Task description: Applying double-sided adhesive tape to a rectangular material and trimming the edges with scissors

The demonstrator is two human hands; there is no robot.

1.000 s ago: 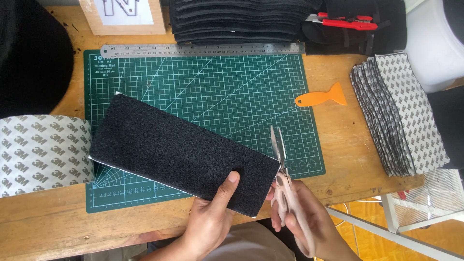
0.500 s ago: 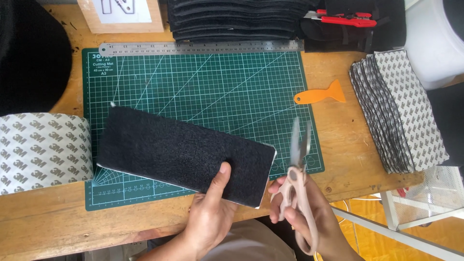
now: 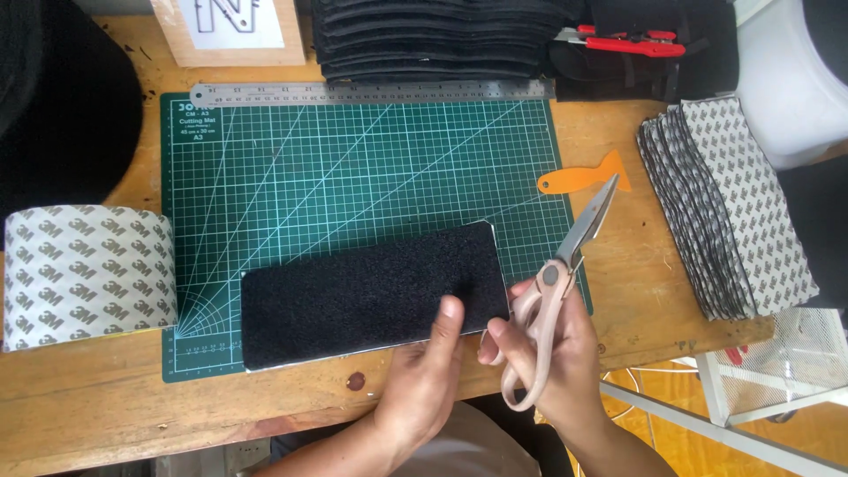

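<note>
A black fuzzy rectangular pad (image 3: 353,300) with a pale backing lies on the green cutting mat (image 3: 353,168), near its front edge. My left hand (image 3: 428,371) grips the pad's front right part, thumb on top. My right hand (image 3: 552,353) holds pale-handled scissors (image 3: 565,265) just right of the pad's rounded corner. The blades are together and point up and to the right, off the pad.
A wide roll of patterned backing tape (image 3: 84,274) sits at the left. A stack of cut pads, backing up (image 3: 733,203), lies at the right. An orange scraper (image 3: 583,177), a steel ruler (image 3: 371,91), stacked black pads (image 3: 433,35) and a red-handled tool (image 3: 632,42) lie behind the mat.
The pad has been turned from a slant to nearly level and drawn toward me. The scissors have swung away from its right end and now point up-right.
</note>
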